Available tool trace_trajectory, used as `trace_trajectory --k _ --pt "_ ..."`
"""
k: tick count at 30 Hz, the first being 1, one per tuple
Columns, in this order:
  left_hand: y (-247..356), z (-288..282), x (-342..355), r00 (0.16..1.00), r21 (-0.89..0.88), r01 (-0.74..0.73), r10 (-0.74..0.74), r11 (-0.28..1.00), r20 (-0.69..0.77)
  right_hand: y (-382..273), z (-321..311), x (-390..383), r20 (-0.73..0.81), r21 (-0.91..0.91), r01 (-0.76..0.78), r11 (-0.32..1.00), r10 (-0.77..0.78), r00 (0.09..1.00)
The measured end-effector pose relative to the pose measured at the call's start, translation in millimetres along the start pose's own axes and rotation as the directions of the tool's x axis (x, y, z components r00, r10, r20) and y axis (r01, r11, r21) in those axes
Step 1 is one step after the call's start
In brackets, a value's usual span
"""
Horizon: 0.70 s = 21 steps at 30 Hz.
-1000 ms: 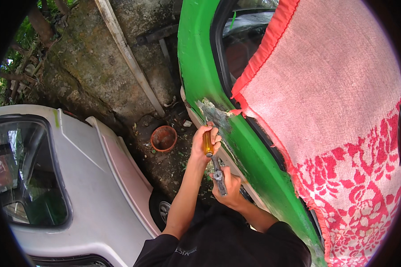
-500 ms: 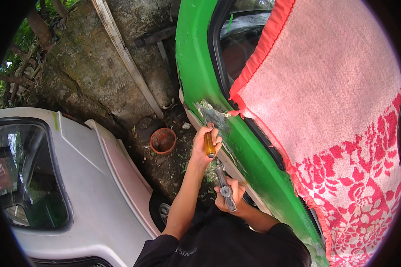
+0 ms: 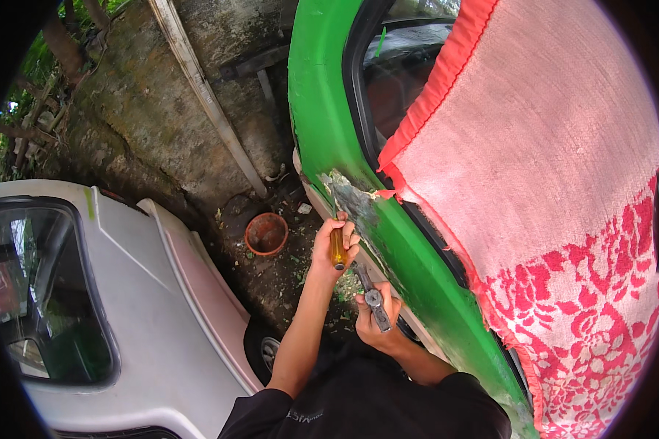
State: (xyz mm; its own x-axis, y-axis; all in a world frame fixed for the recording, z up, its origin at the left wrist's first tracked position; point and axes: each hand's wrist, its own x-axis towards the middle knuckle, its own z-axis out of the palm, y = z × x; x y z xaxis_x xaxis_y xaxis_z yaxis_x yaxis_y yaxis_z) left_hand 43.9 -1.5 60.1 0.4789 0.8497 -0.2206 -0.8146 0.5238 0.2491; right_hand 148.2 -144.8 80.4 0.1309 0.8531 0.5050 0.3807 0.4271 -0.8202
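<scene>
My left hand (image 3: 324, 247) is closed round the amber handle of a screwdriver (image 3: 338, 250), whose butt end faces me. Its thin shaft points away toward a scraped, grey-white patch (image 3: 353, 201) on the green car body (image 3: 406, 245). Whether the tip touches the patch I cannot tell. A little nearer and to the right, my right hand (image 3: 384, 316) grips a hammer (image 3: 374, 298) with a worn metal head. The hammer head is just below the screwdriver's butt, apart from it. Most of the hammer's handle is hidden in my fingers.
A pink and red floral towel (image 3: 534, 146) drapes over the green car on the right. On the left stands a silver-white car (image 3: 154, 293). Between them, a reddish-brown bowl (image 3: 266, 234) sits on ground strewn with chips. A long pale bar (image 3: 205, 95) leans against the stone wall (image 3: 132, 110).
My left hand has shifted slightly nearer and left with the screwdriver. The hammer in my right hand has risen a little toward the screwdriver's butt.
</scene>
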Motion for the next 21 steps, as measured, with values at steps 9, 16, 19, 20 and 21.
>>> trace_trajectory --k 9,16,19,20,21 --pt "9 -22 16 1.0 0.107 0.001 -0.002 0.994 0.002 6 8 0 0.078 0.033 -0.058 0.998 0.055 0.995" --pt "4 -29 13 0.97 0.287 -0.088 0.147 0.954 -0.191 26 13 10 0.074 0.096 -0.105 0.99 0.098 0.992" --pt "9 -22 14 0.969 0.372 -0.063 0.146 0.926 -0.199 32 16 11 0.08 0.09 -0.116 0.989 0.109 0.991" --pt "11 -18 15 0.971 0.408 -0.046 0.137 0.912 -0.195 31 17 13 0.074 0.082 -0.115 0.99 0.109 0.991" --pt "14 -16 15 0.972 0.444 -0.03 0.129 0.896 -0.195 31 21 14 0.07 0.078 -0.117 0.99 0.111 0.991"
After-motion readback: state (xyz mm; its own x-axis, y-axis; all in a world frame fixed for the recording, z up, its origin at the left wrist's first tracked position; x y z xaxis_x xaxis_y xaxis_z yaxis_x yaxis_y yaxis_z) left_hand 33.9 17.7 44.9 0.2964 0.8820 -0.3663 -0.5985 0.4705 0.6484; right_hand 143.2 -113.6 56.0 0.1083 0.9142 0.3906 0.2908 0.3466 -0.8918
